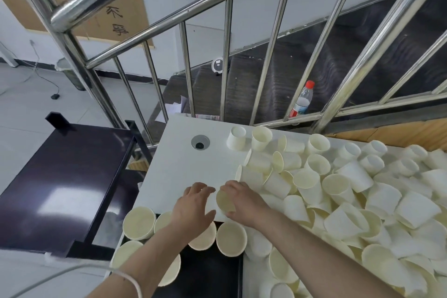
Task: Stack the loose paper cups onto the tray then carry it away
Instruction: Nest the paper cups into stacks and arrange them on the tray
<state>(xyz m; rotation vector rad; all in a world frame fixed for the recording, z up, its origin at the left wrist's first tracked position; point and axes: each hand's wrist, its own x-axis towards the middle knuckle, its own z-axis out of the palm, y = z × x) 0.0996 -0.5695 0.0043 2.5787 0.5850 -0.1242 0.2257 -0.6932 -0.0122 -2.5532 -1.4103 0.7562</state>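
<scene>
One light, crushable paper cup in hand at the pile's edge.

My right hand [238,197] grips the cup [225,201] gently round its wall; it lies sideways, mouth pointing left toward my open left hand [193,203], above the black tray [205,271].

Indoor stairwell corner used as a makeshift workroom, steel stair railing [183,17], tiled floor [26,104], cardboard sheet [113,14] against wall, white bench [181,172] heaped with paper cups [350,191]
</scene>
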